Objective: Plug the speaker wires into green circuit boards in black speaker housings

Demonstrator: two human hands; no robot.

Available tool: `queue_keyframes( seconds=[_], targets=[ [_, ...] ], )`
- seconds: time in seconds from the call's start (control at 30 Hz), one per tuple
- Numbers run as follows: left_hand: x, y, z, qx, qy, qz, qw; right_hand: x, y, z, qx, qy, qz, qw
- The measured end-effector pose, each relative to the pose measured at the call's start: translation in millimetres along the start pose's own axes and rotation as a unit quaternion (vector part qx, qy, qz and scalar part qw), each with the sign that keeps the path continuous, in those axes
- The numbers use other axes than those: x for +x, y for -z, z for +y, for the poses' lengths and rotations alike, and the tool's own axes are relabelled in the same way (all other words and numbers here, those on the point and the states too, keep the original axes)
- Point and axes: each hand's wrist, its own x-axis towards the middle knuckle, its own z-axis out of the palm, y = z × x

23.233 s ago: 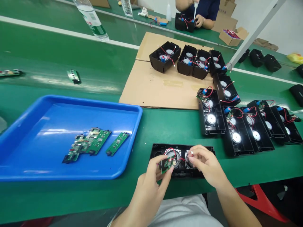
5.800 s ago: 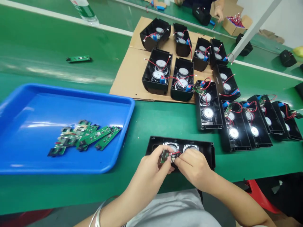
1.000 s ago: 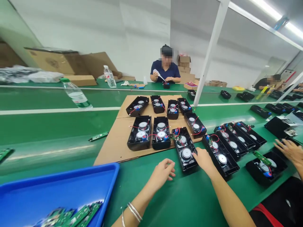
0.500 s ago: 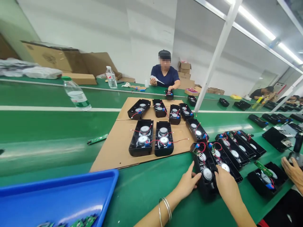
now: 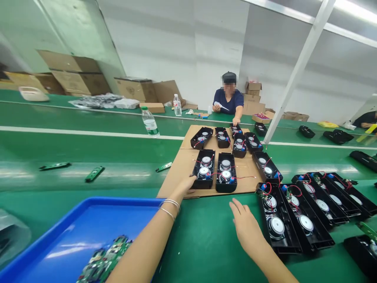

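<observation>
Left hand [image 5: 185, 186] stretched forward at frame centre, fingers curled loosely, tips touching the near corner of a black speaker case [image 5: 204, 169] on the cardboard sheet [image 5: 176, 173]; not gripping it. Right hand [image 5: 246, 226] flat, fingers spread, empty, hovering over the green bench [image 5: 206, 236], lower centre. Blue tray [image 5: 73, 228] lower left. White walls, stacked boxes [image 5: 73, 74] upper left.
</observation>
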Motion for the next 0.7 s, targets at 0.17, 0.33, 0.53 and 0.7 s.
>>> queue_keyframes(
  seconds=[0.17, 0.33, 0.53, 0.7],
  targets=[
    [-29, 15.1, -9, -0.037, 0.034, -0.039, 0.998, 34, -8, -3, -0.058, -0.027, 0.070, 0.995],
    [-98, 84.4, -50, -0.055, 0.026, -0.067, 0.996, 46, -20, 11, -0.012, -0.025, 0.115, 0.993],
    [-147, 135.7, -93, 0.092, -0.077, -0.151, 0.981, 38, -4, 22, 0.094, -0.010, 0.121, 0.988],
    [-151, 92.9, -85, 0.232, -0.169, -0.328, 0.900, -10, 41, -3, 0.189, 0.063, 0.040, 0.979]
  ],
)
